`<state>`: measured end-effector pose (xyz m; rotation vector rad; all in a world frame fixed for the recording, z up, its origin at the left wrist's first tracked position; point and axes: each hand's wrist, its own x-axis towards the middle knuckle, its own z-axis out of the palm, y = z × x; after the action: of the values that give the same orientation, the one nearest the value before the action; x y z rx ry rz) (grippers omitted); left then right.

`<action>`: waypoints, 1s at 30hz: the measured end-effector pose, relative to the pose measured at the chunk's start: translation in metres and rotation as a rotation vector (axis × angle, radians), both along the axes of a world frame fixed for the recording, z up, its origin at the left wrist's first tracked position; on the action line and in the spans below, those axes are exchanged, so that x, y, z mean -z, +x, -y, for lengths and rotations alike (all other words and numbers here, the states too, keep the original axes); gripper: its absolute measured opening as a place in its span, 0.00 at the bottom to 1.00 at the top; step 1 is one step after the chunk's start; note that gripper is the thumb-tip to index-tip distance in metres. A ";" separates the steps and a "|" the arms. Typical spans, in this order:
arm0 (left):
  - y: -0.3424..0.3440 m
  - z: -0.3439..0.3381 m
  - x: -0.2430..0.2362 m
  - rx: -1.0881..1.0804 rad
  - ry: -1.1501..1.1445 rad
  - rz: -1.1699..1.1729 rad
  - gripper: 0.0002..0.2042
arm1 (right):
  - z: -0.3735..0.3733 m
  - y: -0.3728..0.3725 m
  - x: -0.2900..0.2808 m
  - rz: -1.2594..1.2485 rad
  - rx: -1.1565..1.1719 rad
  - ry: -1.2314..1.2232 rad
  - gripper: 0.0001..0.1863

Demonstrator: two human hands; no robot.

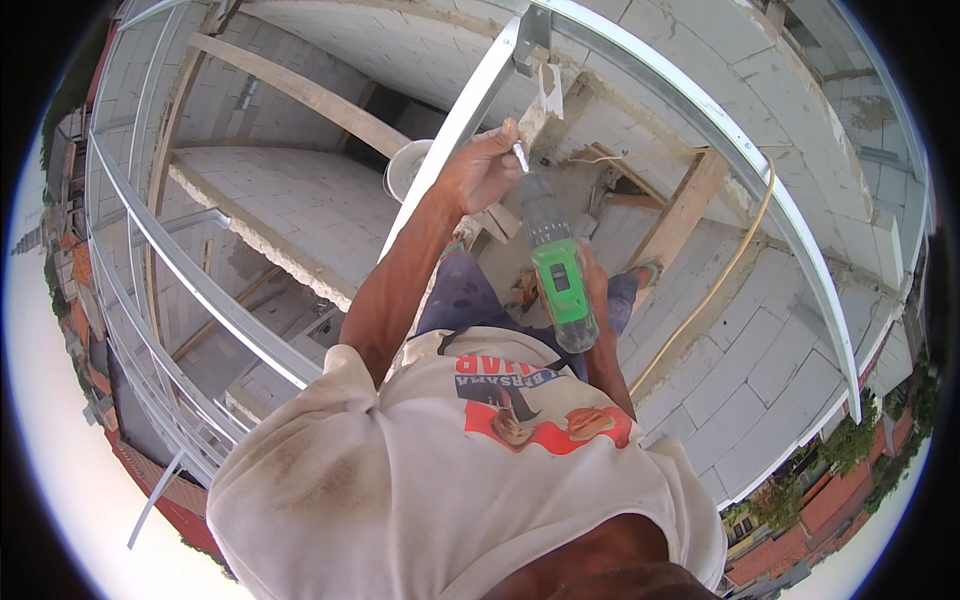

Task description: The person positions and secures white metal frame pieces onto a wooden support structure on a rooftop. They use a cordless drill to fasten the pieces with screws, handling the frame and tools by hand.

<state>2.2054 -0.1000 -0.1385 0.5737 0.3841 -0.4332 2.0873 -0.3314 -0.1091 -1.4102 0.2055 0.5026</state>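
A green and dark grey cordless drill (pixel 560 285) is in my right hand (pixel 597 290), which wraps round its grip, partly hidden behind the body. Its chuck points away from me, and a short silvery bit (pixel 521 156) sticks out of it. My left hand (pixel 482 172) is beside that bit, thumb and fingers drawn together close to its tip. Whatever the fingers pinch is too small to make out. Just past my left hand runs a light metal channel (pixel 462 135), meeting a curved metal rail (pixel 690 100) at a corner bracket (pixel 533 42).
I stand high among pale block walls (pixel 270 205). Wooden planks (pixel 300 92) span the gap at left, and another plank (pixel 690 210) lies by my right foot. A white bucket (pixel 404 168) is behind the channel. A yellow cable (pixel 715 285) hangs at right; metal rails (pixel 200 285) curve along the left.
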 end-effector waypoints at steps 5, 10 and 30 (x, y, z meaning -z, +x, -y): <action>0.005 -0.014 0.003 0.157 0.095 0.058 0.17 | -0.003 0.009 -0.011 -0.352 0.046 0.152 0.27; 0.007 -0.027 0.000 0.166 0.162 0.008 0.16 | -0.005 0.006 0.005 -0.323 0.004 0.077 0.27; 0.073 -0.027 0.008 0.351 0.529 0.054 0.18 | -0.052 0.028 0.056 -0.352 0.333 0.129 0.16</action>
<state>2.2786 -0.0732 -0.1466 1.1756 0.3471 -0.6564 2.1150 -0.2790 -0.1652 -1.1254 0.6686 0.4737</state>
